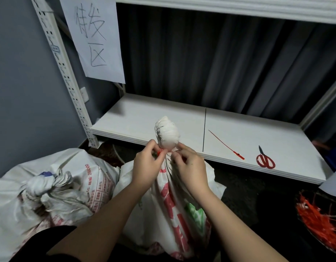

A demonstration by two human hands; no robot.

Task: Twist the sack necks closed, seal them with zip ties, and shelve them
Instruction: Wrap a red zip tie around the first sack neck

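Observation:
A white woven sack [174, 208] with red and green print stands on the floor before me, its neck twisted into a tight white knob [167, 132]. A red zip tie [160, 152] wraps the neck just under the knob. My left hand [144, 167] pinches the tie's red end on the left of the neck. My right hand [188, 165] pinches the tie on the right side. A second white sack [55, 190] lies at the left with its neck bunched. The white shelf board [144, 118] lies behind the sack.
A spare red zip tie [226, 145] and red-handled scissors [265, 160] lie on the shelf's right half. A dark bowl of several red zip ties [322, 220] sits on the floor at the right. A paper sign [93, 36] hangs on the shelf's upright post.

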